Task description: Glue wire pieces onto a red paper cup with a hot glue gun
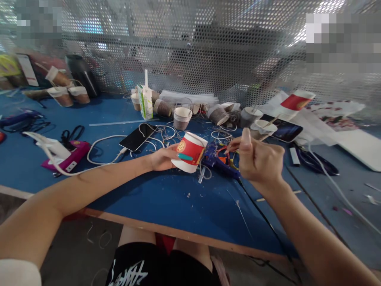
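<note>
My left hand (165, 158) is closed around the side of a red and white paper cup (193, 149). The cup is tilted, with a teal mark and a yellow round emblem on its red band. To its right, my right hand (262, 159) is raised with the thumb up and the fingers partly bent to the left; I see nothing held in it. A blue glue gun (218, 161) lies on the table between the cup and my right hand, partly covered by the fingers. Beside it are a red-handled tool and an orange piece, both partly hidden.
Behind the cup are a small wrapped cup (182, 117), a drink carton (145, 101) and a phone (137, 137) on a white cable. A magenta power strip (67, 159) lies left. Another red and white cup (297, 104) stands tilted on a stick at right, near scissors (318, 161).
</note>
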`<control>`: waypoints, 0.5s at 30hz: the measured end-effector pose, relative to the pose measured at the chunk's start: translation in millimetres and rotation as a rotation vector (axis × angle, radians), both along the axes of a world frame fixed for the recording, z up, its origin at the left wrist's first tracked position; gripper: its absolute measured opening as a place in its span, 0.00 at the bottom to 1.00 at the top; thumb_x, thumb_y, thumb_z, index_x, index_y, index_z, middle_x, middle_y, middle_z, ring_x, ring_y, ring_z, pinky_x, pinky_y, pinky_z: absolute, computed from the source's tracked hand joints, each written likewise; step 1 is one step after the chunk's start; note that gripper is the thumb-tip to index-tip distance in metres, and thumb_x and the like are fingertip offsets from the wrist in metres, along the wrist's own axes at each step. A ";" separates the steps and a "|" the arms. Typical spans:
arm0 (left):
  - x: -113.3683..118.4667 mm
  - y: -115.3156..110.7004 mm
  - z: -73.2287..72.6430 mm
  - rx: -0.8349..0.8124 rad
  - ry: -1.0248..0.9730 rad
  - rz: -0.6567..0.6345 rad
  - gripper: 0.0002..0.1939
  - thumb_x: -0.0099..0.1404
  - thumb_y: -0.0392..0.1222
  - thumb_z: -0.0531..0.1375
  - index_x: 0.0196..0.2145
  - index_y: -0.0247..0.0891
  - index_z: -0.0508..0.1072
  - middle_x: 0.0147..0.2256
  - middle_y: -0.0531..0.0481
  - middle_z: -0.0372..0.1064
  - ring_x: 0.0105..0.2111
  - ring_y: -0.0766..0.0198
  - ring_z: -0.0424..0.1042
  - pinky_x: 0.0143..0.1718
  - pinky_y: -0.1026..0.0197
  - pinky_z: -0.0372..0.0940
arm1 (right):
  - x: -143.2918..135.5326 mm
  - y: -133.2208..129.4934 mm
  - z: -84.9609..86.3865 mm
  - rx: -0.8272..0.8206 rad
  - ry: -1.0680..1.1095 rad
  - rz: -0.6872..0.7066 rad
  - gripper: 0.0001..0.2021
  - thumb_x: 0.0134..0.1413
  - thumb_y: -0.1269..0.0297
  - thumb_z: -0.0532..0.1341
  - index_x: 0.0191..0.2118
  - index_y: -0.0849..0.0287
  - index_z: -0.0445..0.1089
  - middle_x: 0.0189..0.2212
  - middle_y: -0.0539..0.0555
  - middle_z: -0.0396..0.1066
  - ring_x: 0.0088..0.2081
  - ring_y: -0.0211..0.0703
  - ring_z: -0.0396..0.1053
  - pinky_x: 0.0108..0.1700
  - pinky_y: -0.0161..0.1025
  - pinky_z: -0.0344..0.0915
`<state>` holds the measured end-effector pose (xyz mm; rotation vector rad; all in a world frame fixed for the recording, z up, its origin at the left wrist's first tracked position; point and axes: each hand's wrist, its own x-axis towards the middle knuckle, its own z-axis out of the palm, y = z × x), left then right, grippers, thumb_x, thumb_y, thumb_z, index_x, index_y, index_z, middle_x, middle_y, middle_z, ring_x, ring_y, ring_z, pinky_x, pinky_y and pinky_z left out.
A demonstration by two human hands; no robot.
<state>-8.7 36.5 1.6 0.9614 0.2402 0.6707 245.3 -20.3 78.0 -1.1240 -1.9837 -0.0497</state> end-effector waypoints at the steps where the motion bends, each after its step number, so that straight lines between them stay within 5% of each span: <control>1: 0.3 -0.9 1.0 0.004 -0.001 0.008 0.32 0.44 0.40 0.72 0.49 0.37 0.75 0.43 0.43 0.78 0.42 0.53 0.77 0.48 0.51 0.69 | 1.5 1.4 -5.7 0.078 -0.024 -0.048 0.21 0.70 0.51 0.49 0.34 0.52 0.74 0.22 0.52 0.72 0.27 0.43 0.71 0.29 0.42 0.61; 3: 0.4 -2.9 2.6 0.019 0.005 0.030 0.32 0.44 0.40 0.72 0.49 0.37 0.75 0.43 0.42 0.78 0.43 0.52 0.77 0.49 0.50 0.69 | -0.8 1.0 -12.9 0.213 -0.055 -0.101 0.18 0.70 0.56 0.48 0.36 0.53 0.73 0.25 0.53 0.73 0.27 0.43 0.70 0.31 0.43 0.62; 7: 0.5 -6.1 2.7 0.082 0.049 0.115 0.34 0.43 0.39 0.73 0.50 0.38 0.74 0.44 0.43 0.77 0.45 0.51 0.76 0.54 0.48 0.65 | -17.3 -4.5 -18.1 0.295 -0.051 0.023 0.10 0.66 0.61 0.52 0.45 0.55 0.68 0.37 0.56 0.76 0.38 0.49 0.73 0.43 0.49 0.67; 11: 3.9 -7.6 1.3 0.136 0.073 0.215 0.36 0.40 0.38 0.75 0.49 0.40 0.73 0.43 0.45 0.77 0.45 0.52 0.75 0.53 0.49 0.65 | -28.9 -6.5 -24.8 0.347 -0.025 0.160 0.25 0.57 0.63 0.58 0.60 0.52 0.57 0.58 0.61 0.68 0.57 0.60 0.65 0.55 0.63 0.62; 15: 8.8 -9.1 1.8 0.159 0.089 0.295 0.37 0.37 0.36 0.76 0.48 0.41 0.73 0.42 0.47 0.76 0.42 0.56 0.74 0.49 0.52 0.66 | -28.0 -8.1 -33.1 0.299 0.024 0.281 0.24 0.54 0.63 0.59 0.56 0.47 0.56 0.58 0.58 0.69 0.61 0.61 0.61 0.59 0.67 0.60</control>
